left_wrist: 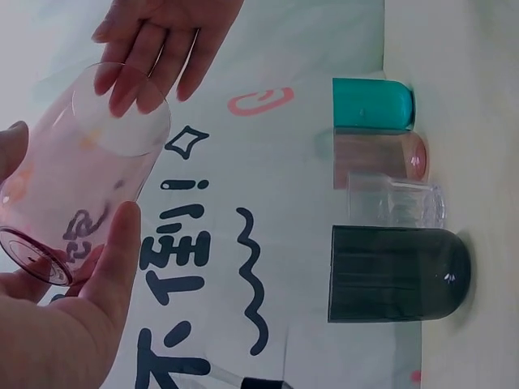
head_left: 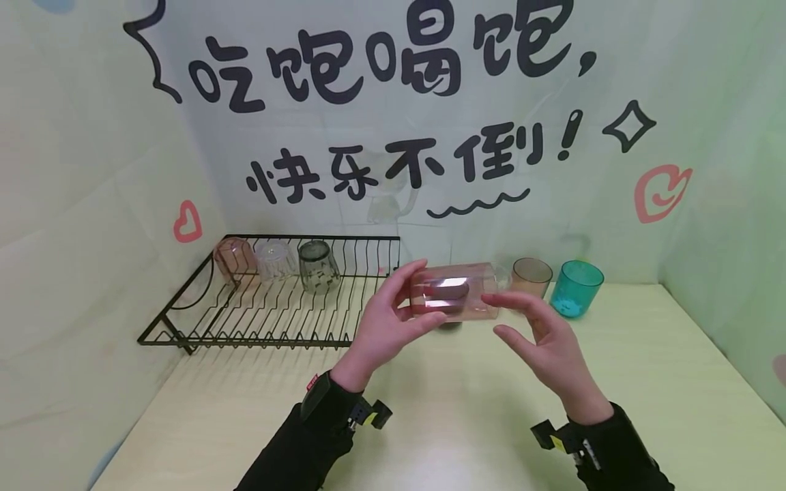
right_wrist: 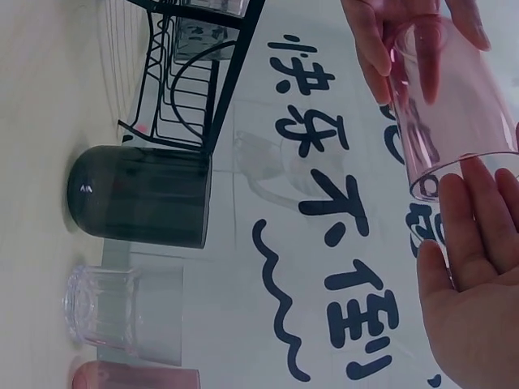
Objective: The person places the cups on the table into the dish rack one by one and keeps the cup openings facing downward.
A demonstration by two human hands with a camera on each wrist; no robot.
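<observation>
A clear pink glass (head_left: 457, 293) is held on its side in the air above the table. My left hand (head_left: 383, 324) grips it around the base end, thumb on the near side; the left wrist view shows the glass (left_wrist: 81, 154) between thumb and fingers. At the rim end, my right hand (head_left: 546, 341) is spread, its fingers straight or loosely bent. The right wrist view shows these fingers (right_wrist: 466, 219) at the rim; whether they touch it is hard to tell.
A black wire rack (head_left: 270, 341) at the left bears a pink glass (head_left: 235, 258), a clear glass (head_left: 275, 260) and a dark grey glass (head_left: 318, 267). Along the back wall stand a dark glass (left_wrist: 397, 275), a clear glass (left_wrist: 397, 201), a brownish-pink glass (head_left: 531, 276) and a teal glass (head_left: 576, 290).
</observation>
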